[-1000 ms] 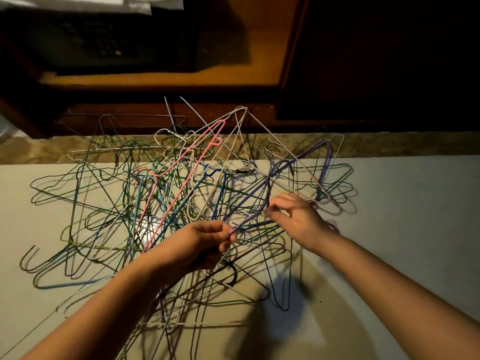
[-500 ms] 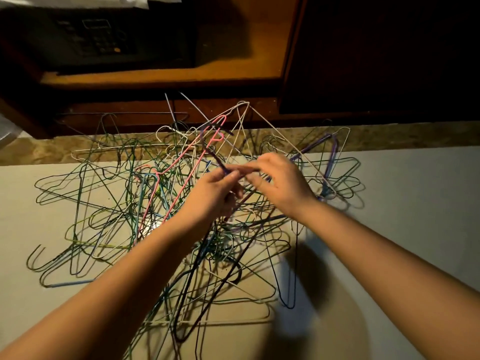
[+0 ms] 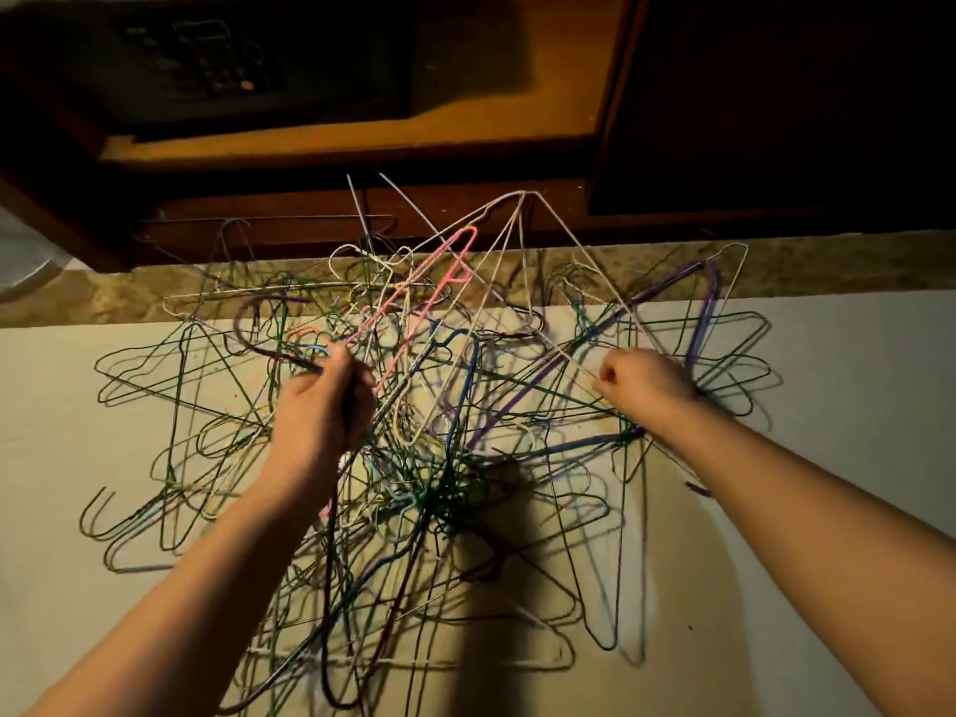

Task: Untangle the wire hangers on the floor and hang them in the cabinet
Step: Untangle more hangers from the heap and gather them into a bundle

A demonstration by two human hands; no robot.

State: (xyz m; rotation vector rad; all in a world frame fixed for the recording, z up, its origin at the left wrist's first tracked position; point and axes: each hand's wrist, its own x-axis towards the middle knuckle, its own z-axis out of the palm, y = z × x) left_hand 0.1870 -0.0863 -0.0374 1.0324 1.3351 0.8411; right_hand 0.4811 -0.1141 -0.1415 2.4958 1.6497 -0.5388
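Step in hand: untangling, judged early, with nothing freed or hung yet. The hanger tangle (image 3: 439, 473) lies spread on the pale floor (image 3: 853, 416), and its near edge is reached by loose green and dark loops trailing toward the person. Over the tangle's left-centre, the left hand (image 3: 320, 411) is closed in a fist round a dark hanger (image 3: 279, 357); its hook is seen curling out just left of that hand, and its lower wire is buried in the tangle's knotted middle. Over the tangle's right side, the right hand (image 3: 646, 380) is curled, and a thin pale wire is pinched in it. That wire is judged to belong to the white hanger (image 3: 569, 238) propped up at the tangle's far side, though this cannot be confirmed. A pink hanger (image 3: 439, 282) is raised at the tangle's far centre and a purple hanger (image 3: 706, 313) at its far right, both crossed by other wires. Beyond the tangle, the wooden cabinet (image 3: 362, 147) stands open, with a dark keypad safe (image 3: 207, 64) on its shelf; no rail is visible. Next move, as judged: the two gripped wires should be drawn apart slowly while the dark hanger's hook is rotated out of the crossing loops. A straight pull would likely drag the whole knot along.
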